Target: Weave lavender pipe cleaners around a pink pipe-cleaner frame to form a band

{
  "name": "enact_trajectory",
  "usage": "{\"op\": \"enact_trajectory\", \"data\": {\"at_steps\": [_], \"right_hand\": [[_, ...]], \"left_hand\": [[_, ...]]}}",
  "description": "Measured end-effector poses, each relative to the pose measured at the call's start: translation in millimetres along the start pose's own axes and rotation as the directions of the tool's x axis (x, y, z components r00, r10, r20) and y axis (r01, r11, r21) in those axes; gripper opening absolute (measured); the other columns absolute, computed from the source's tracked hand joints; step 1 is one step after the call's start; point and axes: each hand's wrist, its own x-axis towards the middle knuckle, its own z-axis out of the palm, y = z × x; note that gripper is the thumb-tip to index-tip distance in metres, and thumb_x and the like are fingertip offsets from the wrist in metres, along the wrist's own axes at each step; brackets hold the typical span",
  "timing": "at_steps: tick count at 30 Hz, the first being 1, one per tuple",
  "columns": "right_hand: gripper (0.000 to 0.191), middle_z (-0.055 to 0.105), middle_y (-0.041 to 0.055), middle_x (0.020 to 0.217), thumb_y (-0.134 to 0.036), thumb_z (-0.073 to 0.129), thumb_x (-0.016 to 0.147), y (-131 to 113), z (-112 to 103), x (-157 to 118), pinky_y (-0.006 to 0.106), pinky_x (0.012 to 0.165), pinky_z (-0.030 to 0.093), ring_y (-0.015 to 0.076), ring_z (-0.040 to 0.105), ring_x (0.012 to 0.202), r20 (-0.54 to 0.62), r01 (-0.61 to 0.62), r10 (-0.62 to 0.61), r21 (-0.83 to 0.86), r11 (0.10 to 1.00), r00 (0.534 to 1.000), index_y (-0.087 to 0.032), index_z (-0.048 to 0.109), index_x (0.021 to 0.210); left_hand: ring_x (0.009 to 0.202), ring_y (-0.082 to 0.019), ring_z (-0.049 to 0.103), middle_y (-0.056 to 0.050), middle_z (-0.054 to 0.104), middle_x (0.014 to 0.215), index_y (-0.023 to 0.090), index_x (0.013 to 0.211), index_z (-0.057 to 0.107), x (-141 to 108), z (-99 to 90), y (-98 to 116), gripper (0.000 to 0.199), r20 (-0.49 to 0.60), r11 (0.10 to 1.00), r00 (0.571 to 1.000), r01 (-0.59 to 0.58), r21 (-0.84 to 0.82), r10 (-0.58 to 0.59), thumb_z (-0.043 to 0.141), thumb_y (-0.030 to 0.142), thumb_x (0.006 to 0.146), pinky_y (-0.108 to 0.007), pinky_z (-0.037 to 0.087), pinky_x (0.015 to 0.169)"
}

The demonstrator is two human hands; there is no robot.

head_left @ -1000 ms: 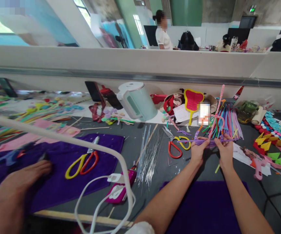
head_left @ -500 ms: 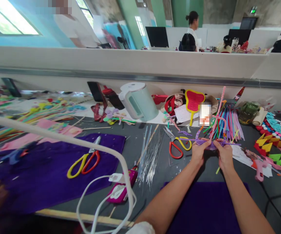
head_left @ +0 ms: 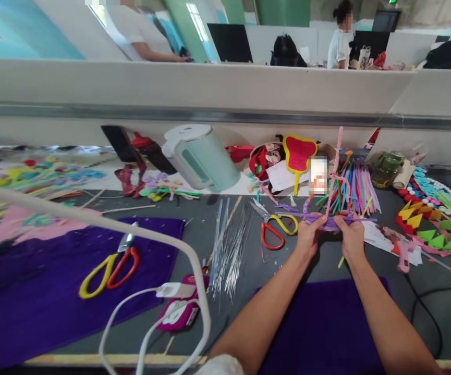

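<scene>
My left hand [head_left: 309, 234] and my right hand [head_left: 352, 237] grip a purple pipe-cleaner piece [head_left: 330, 224] from its two sides, thumbs on top. It looks like a small woven band. Straight purple ends stick out left and right, and pink pipe cleaners [head_left: 337, 156] rise from it. A yellow-green end [head_left: 341, 261] hangs below, by my right hand. Left of my left hand lie scissors [head_left: 274, 229] with one red and one yellow handle. Behind the piece a bundle of coloured pipe cleaners [head_left: 356, 182] fans out. My fingertips beneath the piece are hidden.
Loose wires [head_left: 231, 255], a magenta power bank [head_left: 180, 312] and a looping white tube [head_left: 170, 240] lie to the left. A second pair of scissors [head_left: 113, 268] rests on purple cloth. A pink glue gun [head_left: 404, 255] is at right, an electric kettle [head_left: 205, 156] behind.
The whole view has shifted, so the table things appear farther left. Both hands keep hold of the purple piece in much the same pose. A co-worker's hand at lower left is out of view.
</scene>
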Motion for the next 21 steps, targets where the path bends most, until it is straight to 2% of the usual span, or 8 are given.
{"op": "enact_trajectory", "data": {"at_steps": [8,15,21], "right_hand": [[0.031,0.063,-0.0029,0.070,-0.034,0.077,0.063,-3.6,-2.0,2.0,0.032,0.070,0.051,0.0132,0.061,0.063,0.043,-0.036,0.034,0.037,0.999,0.998,-0.018,0.060,0.083],[0.039,0.066,-0.0015,0.072,-0.034,0.075,0.063,-5.4,-0.9,1.4,0.033,0.070,0.051,0.0150,0.062,0.064,0.028,-0.070,0.069,0.037,0.997,0.997,-0.018,0.058,0.093],[0.038,0.066,0.0000,0.078,-0.038,0.072,0.067,-5.7,-3.6,3.2,0.033,0.074,0.050,0.0146,0.063,0.069,0.028,0.014,-0.013,-0.042,0.999,1.000,-0.019,0.059,0.097]], "left_hand": [[0.062,-0.014,0.065,-0.006,0.072,0.073,0.011,0.076,0.069,1.5,-2.6,-0.5,0.032,0.022,0.999,1.000,-0.020,-0.030,0.021,0.085,0.030,0.056,-0.028,0.051,0.069],[0.063,-0.016,0.066,-0.006,0.071,0.072,0.011,0.077,0.069,5.2,-6.1,-3.4,0.033,0.019,1.000,0.999,-0.027,-0.016,0.028,0.085,0.032,0.057,-0.030,0.052,0.071],[0.065,-0.014,0.066,-0.005,0.071,0.075,0.012,0.079,0.068,4.4,-5.1,-0.2,0.035,0.022,1.000,1.000,-0.009,-0.026,0.009,0.086,0.030,0.054,-0.029,0.051,0.072]]}}
